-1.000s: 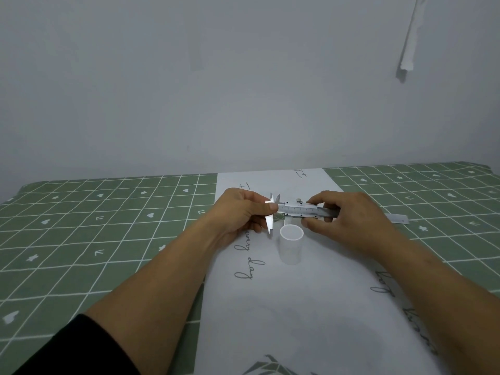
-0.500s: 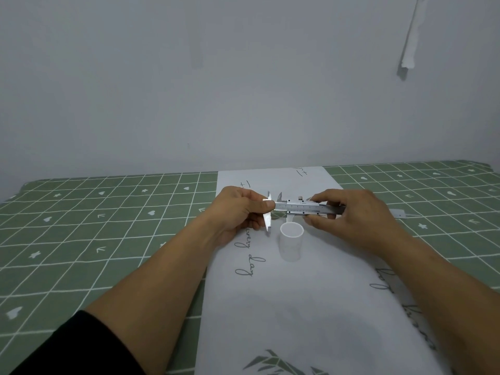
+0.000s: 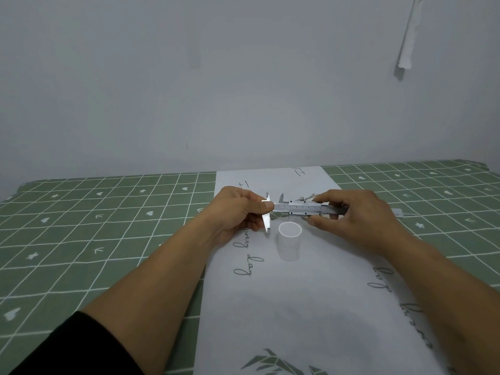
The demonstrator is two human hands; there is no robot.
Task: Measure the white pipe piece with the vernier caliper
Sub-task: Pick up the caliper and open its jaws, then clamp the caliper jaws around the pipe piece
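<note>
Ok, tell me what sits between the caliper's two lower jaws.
In the head view, no object: only bare white paper shows between them. The white pipe piece stands nearer the camera, below the vernier caliper.

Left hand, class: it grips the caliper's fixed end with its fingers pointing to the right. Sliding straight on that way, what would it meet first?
Probably the caliper's slider on the vernier caliper, then the right hand. The white pipe piece seems nearer the camera, out of line; depth is unclear.

both hands, left hand (image 3: 238, 211) and right hand (image 3: 351, 215), hold the vernier caliper (image 3: 305, 208) just above the upright white pipe piece (image 3: 290, 240).
</note>
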